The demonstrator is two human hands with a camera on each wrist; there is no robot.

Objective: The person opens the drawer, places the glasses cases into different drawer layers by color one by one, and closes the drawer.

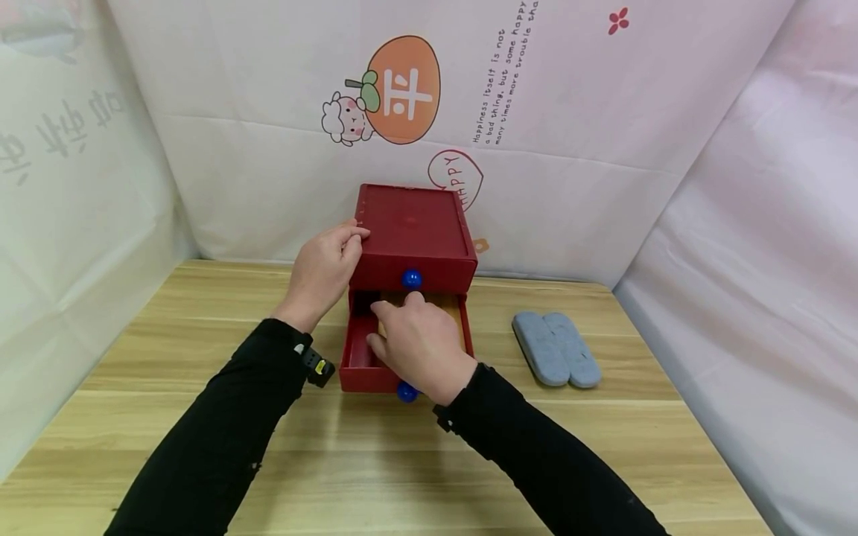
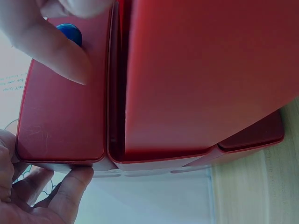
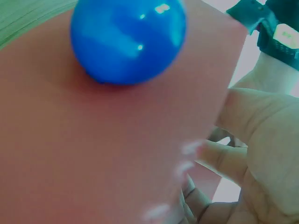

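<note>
A small red two-drawer box (image 1: 412, 223) stands at the back of the table, its lower drawer (image 1: 358, 350) pulled out. My left hand (image 1: 322, 268) grips the box's upper left side, fingertips at the top edge. In the left wrist view its fingers (image 2: 70, 191) touch the upper unit's side. My right hand (image 1: 425, 346) reaches down into the open drawer, thumb and index finger apart. Under it lies a flat tan thing (image 1: 450, 304), mostly covered by the hand. The drawer's blue knob (image 3: 128, 39) looms large in the right wrist view, untouched.
A grey, soft-looking flat piece with two rounded halves (image 1: 556, 348) lies on the wooden table (image 1: 389, 461) to the right. The upper drawer has its own blue knob (image 1: 412, 279). White printed cloth (image 1: 268, 74) hangs close behind the box and along both sides.
</note>
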